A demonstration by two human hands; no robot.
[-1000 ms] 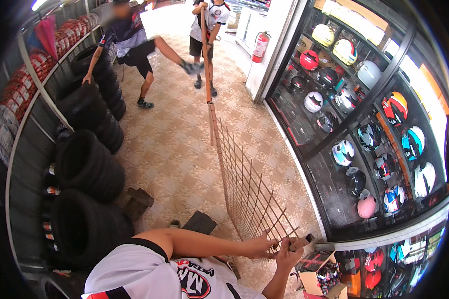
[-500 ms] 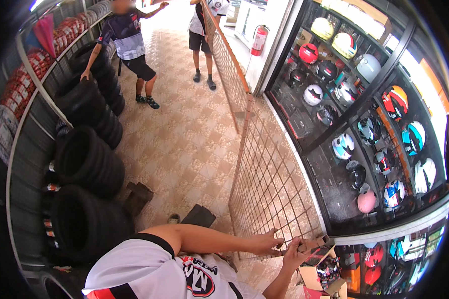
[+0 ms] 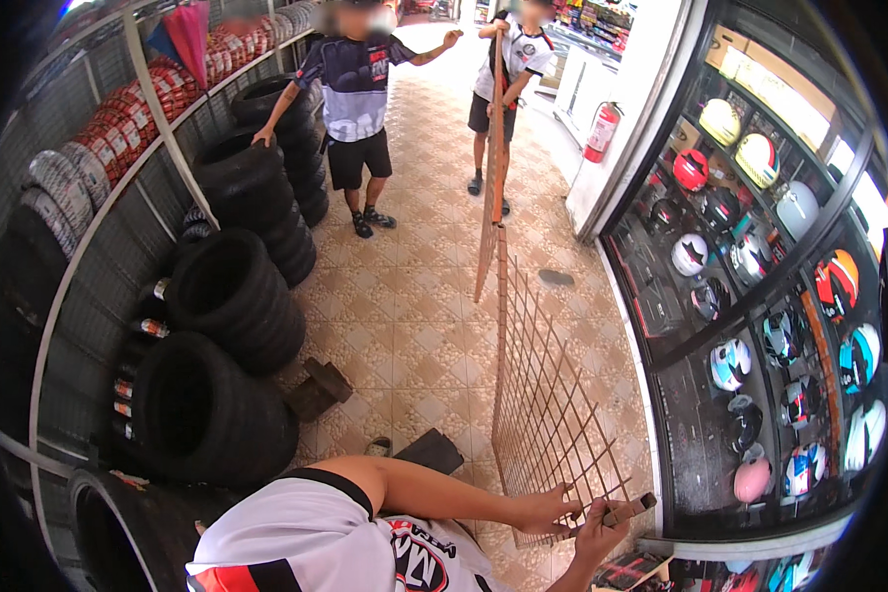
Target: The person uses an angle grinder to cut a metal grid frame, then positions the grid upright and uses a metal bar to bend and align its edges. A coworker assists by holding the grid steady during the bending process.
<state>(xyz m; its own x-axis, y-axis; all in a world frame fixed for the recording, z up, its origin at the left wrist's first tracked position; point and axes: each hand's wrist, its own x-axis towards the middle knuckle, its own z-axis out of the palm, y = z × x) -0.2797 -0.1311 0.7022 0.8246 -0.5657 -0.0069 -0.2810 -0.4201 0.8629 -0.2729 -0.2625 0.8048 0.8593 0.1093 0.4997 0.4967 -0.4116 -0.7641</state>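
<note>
Gripping the near end of a rusty metal grid panel (image 3: 543, 395) with both hands: right hand (image 3: 599, 538) closed round the brown bar at its end, left hand (image 3: 548, 508) just beside it with fingers curled onto the wires; how firmly, can't tell. The panel stands on edge mid-floor, seen at a slant, running from the hands away toward the far end of the room. Thin brown rods cross in an open mesh, with a longer flat bar down its left side and rod ends sticking out on the right. Beyond it stands a second, more orange-brown panel (image 3: 489, 207), almost edge-on, held upright by a co-worker in a white shirt (image 3: 523, 49) with both hands; whether the two are joined can't be told. Widest open room is the tiled floor (image 3: 414, 335) left of the panels, bounded by tyre stacks (image 3: 252, 311). A dark blocky piece (image 3: 318, 390) and a black flat block (image 3: 431, 452) lie near the tyres and the left arm. Right side is tighter: a strip of tile, then the glass helmet case (image 3: 686, 493), whose lower corner sits near the bar's tip. A grey flat oval (image 3: 555, 278) lies on that strip. Another co-worker in a dark-topped shirt (image 3: 355, 99) stands left, one hand on a tyre stack.
</note>
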